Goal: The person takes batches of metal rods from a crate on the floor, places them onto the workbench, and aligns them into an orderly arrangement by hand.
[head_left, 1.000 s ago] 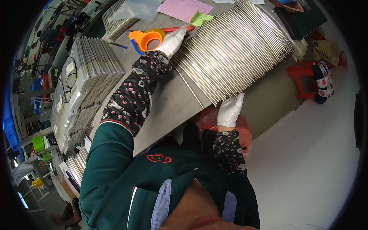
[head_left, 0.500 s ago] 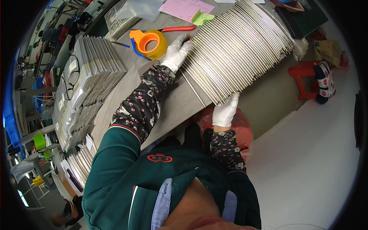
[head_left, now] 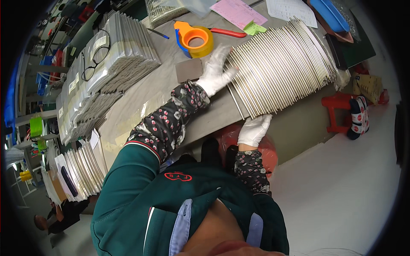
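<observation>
A wide row of thin silvery metal rods point(head_left: 284, 68) lies side by side on the grey table point(head_left: 171, 123), their near right ends jutting past its edge. One rod point(head_left: 236, 100) lies slightly apart on the left. My left hand point(head_left: 217, 71), in a white glove with bare fingertips, is open against the rods' left ends, thumb and fingers spread. By the near ends of the leftmost rods, my right hand point(head_left: 254, 130), also white-gloved, has its fingers stretched along them. Whether its fingertips reach under the rods is hard to see.
An orange tape dispenser point(head_left: 194, 40), a red-handled tool point(head_left: 228, 32) and a small grey-brown block point(head_left: 188, 70) lie beyond my left hand. Stacked wrapped panels point(head_left: 106, 64) with glasses point(head_left: 95, 59) stand left. Papers point(head_left: 239, 15) and a blue tray point(head_left: 329, 15) are behind. A red stool point(head_left: 337, 113) stands right.
The whole view has shifted, so the table things appear farther right. My left thumb has spread away from its fingers. My right hand stays by the rods' near ends.
</observation>
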`<state>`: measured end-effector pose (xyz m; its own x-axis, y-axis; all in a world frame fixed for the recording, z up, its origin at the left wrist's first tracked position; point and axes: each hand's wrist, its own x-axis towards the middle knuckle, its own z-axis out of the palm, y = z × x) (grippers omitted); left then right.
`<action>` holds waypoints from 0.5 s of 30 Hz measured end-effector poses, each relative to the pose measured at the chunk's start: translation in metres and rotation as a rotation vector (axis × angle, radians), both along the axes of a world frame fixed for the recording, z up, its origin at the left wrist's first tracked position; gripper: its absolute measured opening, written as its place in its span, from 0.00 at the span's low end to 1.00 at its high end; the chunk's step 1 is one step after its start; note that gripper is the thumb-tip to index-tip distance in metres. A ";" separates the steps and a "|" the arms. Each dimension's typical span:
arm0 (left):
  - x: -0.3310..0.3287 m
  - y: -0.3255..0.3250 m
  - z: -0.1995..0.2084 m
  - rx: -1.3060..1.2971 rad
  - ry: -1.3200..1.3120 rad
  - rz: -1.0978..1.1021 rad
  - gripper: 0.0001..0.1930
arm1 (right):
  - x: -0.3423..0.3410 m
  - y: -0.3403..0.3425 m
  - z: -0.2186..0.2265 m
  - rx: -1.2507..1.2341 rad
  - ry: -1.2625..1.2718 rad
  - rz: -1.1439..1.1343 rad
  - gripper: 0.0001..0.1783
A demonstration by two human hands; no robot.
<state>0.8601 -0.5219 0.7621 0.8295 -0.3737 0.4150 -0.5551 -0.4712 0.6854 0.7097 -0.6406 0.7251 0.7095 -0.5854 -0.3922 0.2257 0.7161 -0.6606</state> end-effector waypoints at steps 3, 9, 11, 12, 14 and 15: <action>-0.053 0.023 0.044 -0.155 0.140 -0.263 0.27 | -0.037 0.002 -0.031 -0.037 0.118 0.043 0.41; -0.196 0.126 0.074 -0.101 0.202 -0.396 0.20 | -0.118 0.053 -0.042 -0.321 0.457 0.378 0.21; -0.253 0.169 0.073 -0.104 0.204 -0.338 0.17 | -0.158 0.077 -0.068 -0.363 0.495 0.654 0.17; -0.284 0.191 0.071 -0.125 0.240 -0.301 0.16 | -0.177 0.090 -0.078 -0.436 0.557 0.814 0.15; -0.324 0.218 0.073 -0.140 0.243 -0.233 0.16 | -0.192 0.097 -0.097 -0.651 0.641 1.058 0.14; -0.351 0.239 0.076 -0.113 0.241 -0.205 0.17 | -0.210 0.110 -0.110 -0.760 0.675 1.146 0.14</action>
<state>0.5090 -0.2827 0.8381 0.8210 -0.5060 0.2646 -0.4464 -0.2797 0.8500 0.4993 -0.5308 0.6149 0.7230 -0.0696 -0.6873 -0.6791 -0.2538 -0.6887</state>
